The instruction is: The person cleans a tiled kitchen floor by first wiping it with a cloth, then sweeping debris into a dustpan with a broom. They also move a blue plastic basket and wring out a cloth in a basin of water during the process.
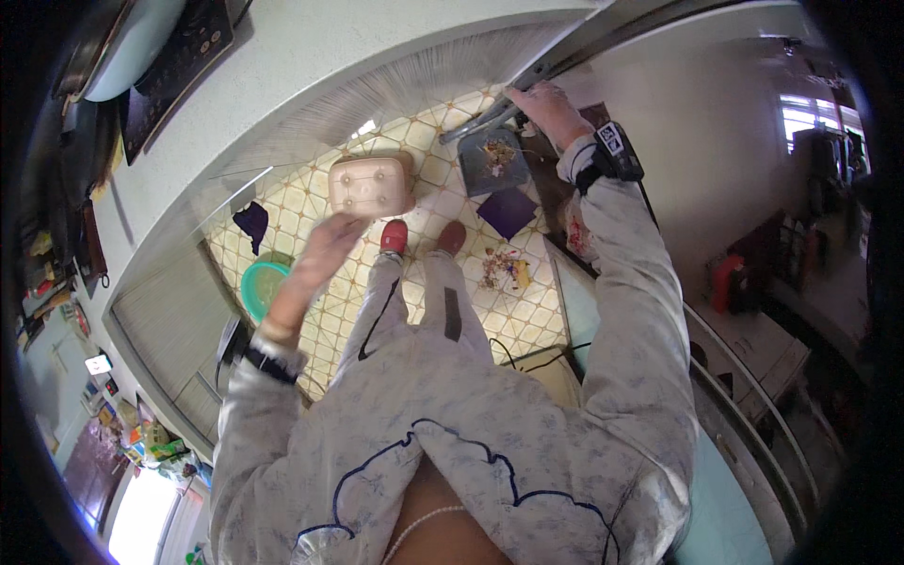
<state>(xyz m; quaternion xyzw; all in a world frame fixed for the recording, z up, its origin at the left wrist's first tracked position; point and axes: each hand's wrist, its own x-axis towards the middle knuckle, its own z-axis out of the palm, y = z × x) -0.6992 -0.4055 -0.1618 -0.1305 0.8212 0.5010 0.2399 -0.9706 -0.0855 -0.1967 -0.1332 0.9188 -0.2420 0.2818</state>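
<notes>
My left hand [328, 244], blurred, is just below a beige padded stool [367, 185]; contact and finger position are unclear. My right hand [549, 113] is up by a dark metal frame edge and a grey pole [477, 123]; whether it grips either cannot be told. Beyond it on the tiled floor lies a grey dustpan [487, 176] holding debris [498, 155]. Beside the pan is a dark purple cloth [507, 212], with a pile of scraps [503, 272] nearer to me. A green basin [263, 286] stands at the left, near a dark cloth [251, 226].
A pale curved countertop [282, 78] with a cooktop [180, 70] and a bowl [134, 56] runs along the upper left. At my right are a pale wall [696, 155] and metal rails [752, 395]. Dark cables [526, 364] lie near my legs; my red shoes [394, 236] are on the tiles.
</notes>
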